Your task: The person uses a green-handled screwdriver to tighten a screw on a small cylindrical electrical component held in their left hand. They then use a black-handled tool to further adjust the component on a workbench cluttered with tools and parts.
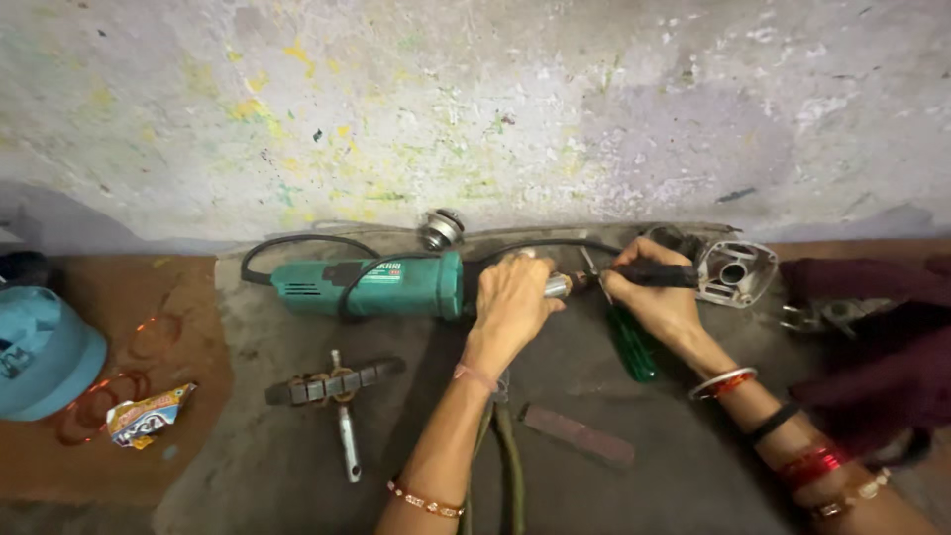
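A view from above onto a grey, dusty surface (297,466) set against a stained, paint-flecked wall (495,99). At far left lies a blue cap (45,352), with a small crumpled wrapper (149,414) just beside it. Next comes a dark bar-shaped part (332,382) with a small metal tool (347,441) lying across it. Behind them, near the wall, rests a teal angle grinder body (371,287), its black cord (287,245) looping round its back end. It looks heavy and rigid, best held around its thick plastic barrel. The left hand (510,302) is closed over the grinder's front end, where a bare metal shaft (558,286) shows. The right hand (659,297) has its grip clamped on a dark-handled tool (659,276) pointed at that shaft. A green-handled screwdriver (631,347) lies beneath the right hand. A silver gear housing (735,271) sits just beyond, and dark red cloth (872,337) lies at far right.
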